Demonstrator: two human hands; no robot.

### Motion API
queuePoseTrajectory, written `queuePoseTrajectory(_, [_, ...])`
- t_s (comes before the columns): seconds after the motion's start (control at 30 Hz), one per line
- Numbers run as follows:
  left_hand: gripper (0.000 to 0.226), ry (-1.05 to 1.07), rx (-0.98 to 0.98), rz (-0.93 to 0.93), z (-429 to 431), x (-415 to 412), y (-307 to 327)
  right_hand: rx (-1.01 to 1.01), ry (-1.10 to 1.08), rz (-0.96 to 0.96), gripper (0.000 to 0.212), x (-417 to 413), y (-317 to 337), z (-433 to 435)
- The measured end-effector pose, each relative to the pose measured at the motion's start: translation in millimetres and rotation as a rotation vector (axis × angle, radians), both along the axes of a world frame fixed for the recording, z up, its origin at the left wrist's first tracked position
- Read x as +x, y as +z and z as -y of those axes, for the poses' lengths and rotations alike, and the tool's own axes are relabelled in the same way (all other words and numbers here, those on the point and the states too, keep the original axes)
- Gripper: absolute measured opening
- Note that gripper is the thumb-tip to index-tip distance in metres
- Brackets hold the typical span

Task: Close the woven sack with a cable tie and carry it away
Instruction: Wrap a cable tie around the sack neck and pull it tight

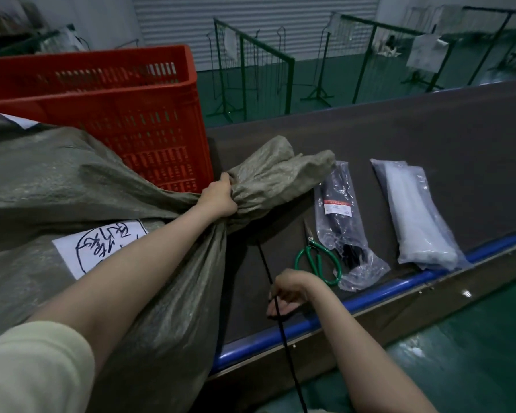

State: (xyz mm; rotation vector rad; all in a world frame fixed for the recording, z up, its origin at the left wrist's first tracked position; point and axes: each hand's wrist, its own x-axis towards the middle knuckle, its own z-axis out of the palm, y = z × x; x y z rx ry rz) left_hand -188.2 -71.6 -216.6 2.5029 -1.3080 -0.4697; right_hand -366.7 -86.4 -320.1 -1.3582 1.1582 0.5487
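Sacking dominates the bench: the woven sack (pixel 72 189), grey-green and bulging, lies across the dark table (pixel 399 138) with a handwritten paper label (pixel 102 248) stuck to its side. Behind it stands a red crate (pixel 125 96). Her left hand (pixel 218 196) is clenched round the gathered neck, fingers wrapped tight on the cloth, seemingly to keep the mouth bunched narrow enough for a tie to go round; the loose top flops past the fist. Right of that lie a clear bag of white ties (pixel 417 216) and a bag of black ties (pixel 338 216), within easy reach. Green-handled scissors (pixel 315 254) rest beside them, probably for trimming the tail. Nearer the blue table edge, the right hand (pixel 285 295) is curled shut on a long black cable tie (pixel 283 332), which runs up towards the neck, not yet looped
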Motion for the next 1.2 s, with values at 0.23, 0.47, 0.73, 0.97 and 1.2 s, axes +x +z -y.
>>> queuePoseTrajectory(0.23, [0.089,-0.098,0.115,0.380,-4.8,12.2,-5.9,-0.040,-0.107,0.189,0.018,33.9,13.6,-9.0])
queuePoseTrajectory(0.47, [0.151,0.076,0.543,-0.038,-10.3,37.6,-39.0,-0.150,-0.323,0.433,0.033,68.4,-4.8,-16.3])
queuePoseTrajectory(0.73, [0.054,0.158,0.280,-0.111,-10.4,41.6,-31.3,-0.183,-0.426,0.318,0.018,76.3,-10.9,-16.8])
queuePoseTrajectory(0.97, [0.046,0.135,0.146,-0.438,-23.3,42.3,-2.3,-0.150,-0.506,0.389,0.031,108.1,7.4,-21.8])
queuePoseTrajectory(1.2, [0.037,-0.017,0.207,-0.893,-39.7,31.3,9.0,0.120,-0.671,0.632,0.020,113.0,29.2,-23.7])
